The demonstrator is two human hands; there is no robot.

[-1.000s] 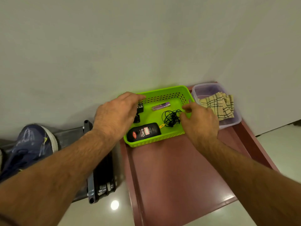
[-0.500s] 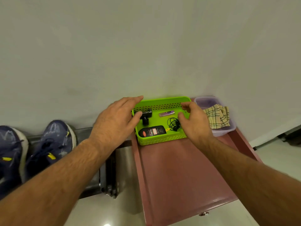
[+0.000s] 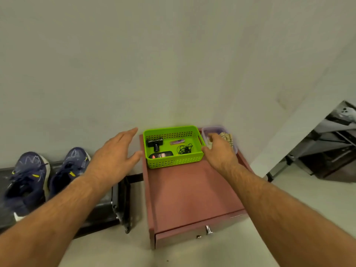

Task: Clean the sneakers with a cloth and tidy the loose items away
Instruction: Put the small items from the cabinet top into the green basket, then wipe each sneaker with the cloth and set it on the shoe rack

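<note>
A green plastic basket (image 3: 174, 162) stands at the back of a reddish-brown cabinet top (image 3: 192, 193). Inside it lie a black bottle (image 3: 161, 155), a black adapter (image 3: 154, 143), a purple tube (image 3: 177, 142) and a tangled black cable (image 3: 184, 148). My left hand (image 3: 115, 158) hovers open just left of the basket, apart from it. My right hand (image 3: 219, 151) hovers right of the basket with relaxed fingers, partly covering a clear box (image 3: 215, 130) holding a checked cloth (image 3: 228, 138). Two dark blue sneakers (image 3: 27, 178) (image 3: 71, 164) sit on a black rack at the left.
The black metal rack (image 3: 119, 205) stands on the floor beside the cabinet. A drawer front with a metal knob (image 3: 208, 229) faces me. A folding stand with clutter (image 3: 327, 149) fills the right background. A pale wall rises behind everything.
Both hands have left the basket's rims and drawn apart and back. The view has pulled away, so both sneakers and the drawer front now show.
</note>
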